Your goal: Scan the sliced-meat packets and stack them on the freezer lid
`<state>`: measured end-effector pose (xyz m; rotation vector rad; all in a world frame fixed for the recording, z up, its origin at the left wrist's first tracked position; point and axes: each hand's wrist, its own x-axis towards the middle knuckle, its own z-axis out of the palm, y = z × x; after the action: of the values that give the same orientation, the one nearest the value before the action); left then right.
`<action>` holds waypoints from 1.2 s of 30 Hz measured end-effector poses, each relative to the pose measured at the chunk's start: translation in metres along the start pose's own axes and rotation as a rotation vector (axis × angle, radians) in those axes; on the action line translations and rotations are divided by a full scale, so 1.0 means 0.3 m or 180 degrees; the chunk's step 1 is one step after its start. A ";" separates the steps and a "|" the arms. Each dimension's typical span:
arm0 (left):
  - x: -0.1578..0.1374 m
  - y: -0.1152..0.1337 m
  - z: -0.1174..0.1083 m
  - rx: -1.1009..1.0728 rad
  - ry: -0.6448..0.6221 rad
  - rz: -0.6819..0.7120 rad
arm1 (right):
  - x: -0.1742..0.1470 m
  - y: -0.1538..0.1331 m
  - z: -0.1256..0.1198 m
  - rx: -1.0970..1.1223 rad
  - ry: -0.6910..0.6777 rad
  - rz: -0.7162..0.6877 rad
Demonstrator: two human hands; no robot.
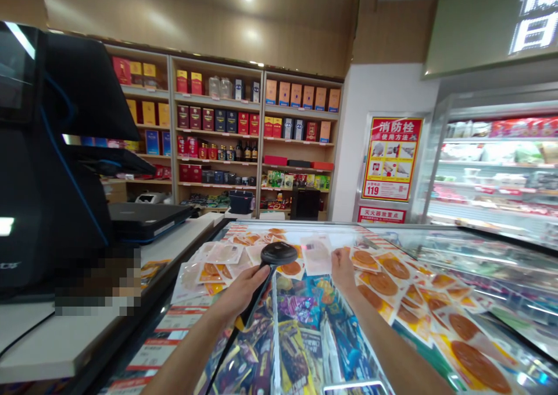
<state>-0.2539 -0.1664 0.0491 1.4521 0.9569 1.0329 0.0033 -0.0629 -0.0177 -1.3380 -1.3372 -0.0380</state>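
My left hand (250, 287) is wrapped round the handle of a black barcode scanner (279, 253), whose cable runs down toward the lower edge. To its right, my right hand (343, 267) has its fingers curled at the right edge of a pale, see-through flat packet (317, 255). The scanner head is beside that packet, a small gap apart. Packets with round orange-brown pieces (381, 284) are spread right of my right hand on the freezer's glass top. More pale packets (218, 253) lie in a loose pile left of the scanner.
A black checkout terminal (52, 150) stands on a white counter (65, 342) at left. Wire baskets of bright ice-cream packs (300, 348) show below my arms. Shelves of boxed bottles (218, 118) line the back; a lit fridge (501, 168) is at right.
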 end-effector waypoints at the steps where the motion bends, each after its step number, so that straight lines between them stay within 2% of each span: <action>1: -0.001 0.002 0.003 -0.0006 0.0007 0.0011 | 0.001 0.004 -0.001 -0.0015 0.0007 0.0008; 9: 0.016 -0.005 -0.001 -0.0101 0.0289 -0.0113 | 0.028 0.028 -0.025 -0.0326 0.0237 0.0096; 13: 0.045 -0.024 -0.025 -0.0103 0.0597 -0.0127 | 0.100 0.036 -0.111 -0.0612 0.0546 0.0215; 16: 0.072 -0.040 -0.039 -0.0081 0.0671 -0.0136 | 0.155 0.052 -0.193 -0.1325 0.0656 0.0002; 18: 0.088 -0.048 -0.040 -0.0084 0.0701 -0.0159 | 0.169 0.071 -0.231 -0.2051 0.0421 -0.0334; 20: 0.099 -0.053 -0.036 -0.0130 0.0737 -0.0168 | 0.160 0.098 -0.247 -0.2616 -0.0025 -0.0603; 22: 0.103 -0.055 -0.032 -0.0181 0.0759 -0.0153 | 0.137 0.128 -0.248 -0.2943 -0.0438 -0.0661; 24: 0.102 -0.057 -0.033 -0.0192 0.0791 -0.0137 | 0.117 0.154 -0.244 -0.3100 -0.0647 -0.0558; 29: 0.092 -0.075 -0.067 -0.0145 0.0834 -0.0049 | 0.116 0.168 -0.246 -0.3188 -0.0677 -0.0317; 33: 0.085 -0.105 -0.113 -0.0125 0.0804 -0.0123 | 0.111 0.143 -0.219 -0.3146 -0.0666 -0.0444; 36: 0.073 -0.122 -0.151 -0.0158 0.0884 -0.0173 | 0.083 0.108 -0.160 -0.2985 -0.0578 -0.0571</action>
<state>-0.2913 -0.1278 0.0177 1.2554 1.1530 1.2306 0.0650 -0.0692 -0.0066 -2.0126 -1.6707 -0.7604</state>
